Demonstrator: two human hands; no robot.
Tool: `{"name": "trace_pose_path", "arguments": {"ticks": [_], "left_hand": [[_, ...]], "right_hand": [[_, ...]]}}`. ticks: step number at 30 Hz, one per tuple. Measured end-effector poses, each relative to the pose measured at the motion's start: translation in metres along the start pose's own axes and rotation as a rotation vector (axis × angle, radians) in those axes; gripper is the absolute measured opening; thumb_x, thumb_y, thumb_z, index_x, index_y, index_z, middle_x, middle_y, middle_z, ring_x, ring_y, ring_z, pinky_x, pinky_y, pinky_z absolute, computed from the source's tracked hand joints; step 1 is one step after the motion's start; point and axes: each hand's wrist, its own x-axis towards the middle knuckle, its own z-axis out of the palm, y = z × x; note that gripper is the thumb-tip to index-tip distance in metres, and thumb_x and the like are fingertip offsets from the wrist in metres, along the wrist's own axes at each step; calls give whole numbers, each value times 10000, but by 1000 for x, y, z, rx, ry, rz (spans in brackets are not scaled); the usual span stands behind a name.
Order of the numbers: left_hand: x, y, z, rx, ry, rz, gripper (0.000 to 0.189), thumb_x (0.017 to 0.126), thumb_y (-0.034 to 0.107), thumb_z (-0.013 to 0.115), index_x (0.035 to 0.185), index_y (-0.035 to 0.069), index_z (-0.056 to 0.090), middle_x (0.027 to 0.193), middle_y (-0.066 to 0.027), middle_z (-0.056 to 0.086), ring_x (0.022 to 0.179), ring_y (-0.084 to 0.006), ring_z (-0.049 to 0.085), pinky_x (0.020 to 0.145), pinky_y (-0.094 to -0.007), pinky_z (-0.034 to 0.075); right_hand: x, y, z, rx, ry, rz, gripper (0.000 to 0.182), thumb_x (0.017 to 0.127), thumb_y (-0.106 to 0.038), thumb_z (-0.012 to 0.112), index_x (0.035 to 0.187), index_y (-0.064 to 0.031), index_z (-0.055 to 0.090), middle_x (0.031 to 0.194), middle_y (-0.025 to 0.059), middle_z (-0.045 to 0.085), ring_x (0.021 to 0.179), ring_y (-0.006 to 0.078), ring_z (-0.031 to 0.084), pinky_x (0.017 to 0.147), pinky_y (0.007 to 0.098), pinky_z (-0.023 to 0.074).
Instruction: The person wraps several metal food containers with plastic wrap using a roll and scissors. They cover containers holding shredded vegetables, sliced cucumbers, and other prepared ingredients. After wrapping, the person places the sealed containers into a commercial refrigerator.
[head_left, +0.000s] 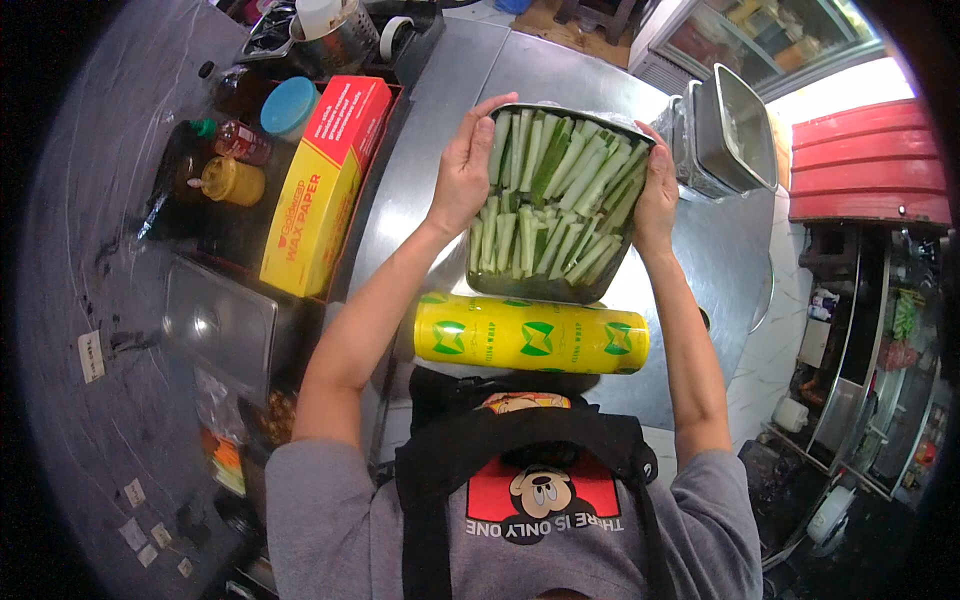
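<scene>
A rectangular metal pan (480, 289) holds two rows of cut cucumber sticks (551, 157). My left hand (466, 169) grips its far left side, thumb along the rim. On the opposite side, my right hand (657, 195) has hold of the far right edge, fingers mostly hidden behind the pan. Clear plastic film shows along the far rim; how much of the top it covers I cannot tell. Between the pan and my body lies a yellow roll of cling wrap (531, 334) with green print, placed crosswise on the steel table (405, 135).
To the left stand a wax paper box (315, 217), a blue-lidded tub (289, 105), a yellow sauce bottle (232, 181) and a lidded steel pan (217, 315). Film-wrapped metal pans (731, 135) are stacked at the table's far right. A red ridged container (866, 161) stands beyond.
</scene>
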Motion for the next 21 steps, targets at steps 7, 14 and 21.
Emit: {"name": "trace_pose_path", "arguments": {"ticks": [7, 14, 21], "left_hand": [[-25, -3, -13, 102, 52, 18, 470, 995, 353, 344, 1365, 64, 354, 1381, -86, 401, 1203, -183, 447, 1014, -321, 345], [-235, -31, -61, 343, 283, -687, 412, 974, 323, 414, 1150, -42, 491, 1081, -193, 566, 1041, -283, 524, 908, -376, 394], [-240, -17, -26, 565, 274, -142, 334, 966, 222, 374, 902, -46, 564, 829, -245, 574, 725, -386, 542, 648, -409, 429]], "right_hand": [[-5, 0, 1, -60, 12, -59, 414, 1003, -354, 338, 1173, -52, 564, 1120, 62, 576, 1047, 148, 500, 945, 279, 362], [2, 91, -37, -78, 115, 241, 404, 984, -379, 393, 1169, -62, 562, 1032, 29, 592, 921, 117, 535, 809, 273, 449], [19, 114, -25, -411, 26, 333, 408, 977, -331, 368, 1158, -9, 543, 1062, 118, 603, 988, 201, 539, 891, 308, 395]]}}
